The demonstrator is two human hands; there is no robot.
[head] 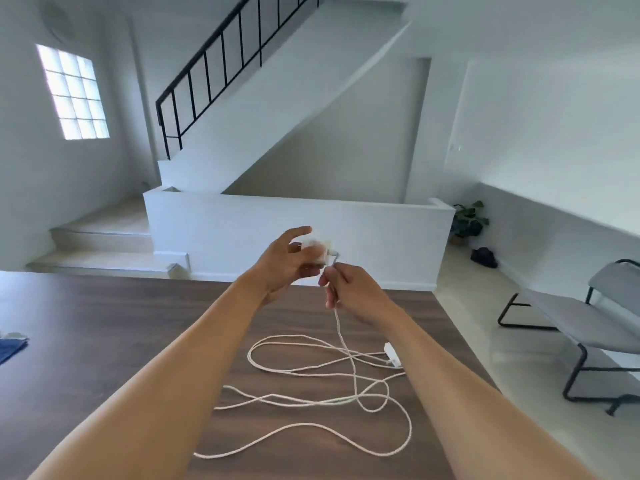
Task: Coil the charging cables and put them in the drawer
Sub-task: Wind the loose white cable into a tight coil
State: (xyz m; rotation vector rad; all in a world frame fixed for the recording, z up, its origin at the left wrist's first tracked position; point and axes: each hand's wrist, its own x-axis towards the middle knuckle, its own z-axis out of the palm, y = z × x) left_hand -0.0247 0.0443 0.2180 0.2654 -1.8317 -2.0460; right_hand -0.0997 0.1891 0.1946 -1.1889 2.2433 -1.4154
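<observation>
The left hand (287, 265) grips a white charger block (317, 251), blurred, with its fingers curled round it and the thumb lifted. Just beside and slightly below it, the right hand (349, 289) pinches the cable (338, 327) where it leaves the block. From that pinch the cable drops almost straight down towards the person, then spreads in loose, crossing loops on the table (104, 341) below both forearms. Its long run lies mostly across, side to side. The slack is nearer the right hand, so drawing up and winding would likely fall to it while the left anchors the block. A second white plug (393, 355) lies below and to the right of the pinch, at the loops' edge. The surface is dark wood grain with a blue cloth (10, 349) far off to the left. Beyond the grip rise a low white wall and a staircase (277, 116), and a grey chair (571, 323) stands to the right. No drawer is in view.
</observation>
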